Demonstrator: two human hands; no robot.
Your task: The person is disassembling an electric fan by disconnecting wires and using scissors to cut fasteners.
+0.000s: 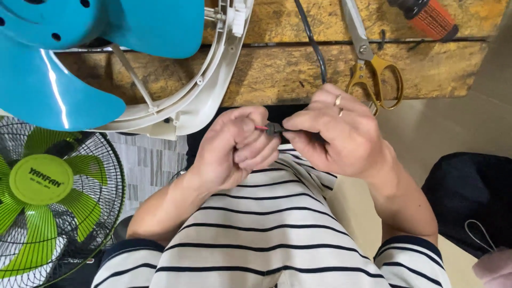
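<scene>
My left hand [234, 146] is curled into a fist around a thin red wire [261, 128], whose end pokes out toward the right. My right hand [333, 133], with rings on two fingers, pinches the end of a black cable [312, 45] where a small dark piece [273, 128] meets the red wire. Both hands meet just in front of the edge of the worn yellow wooden table [272, 74], above my striped shirt. The black cable runs up across the table from my right hand.
A blue fan blade [64, 58] and white fan frame [208, 90] lie on the table at left. Gold-handled scissors [370, 64] and an orange-handled tool [429, 16] lie at top right. A green-bladed fan [45, 197] stands on the floor left; a black bag [469, 197] sits right.
</scene>
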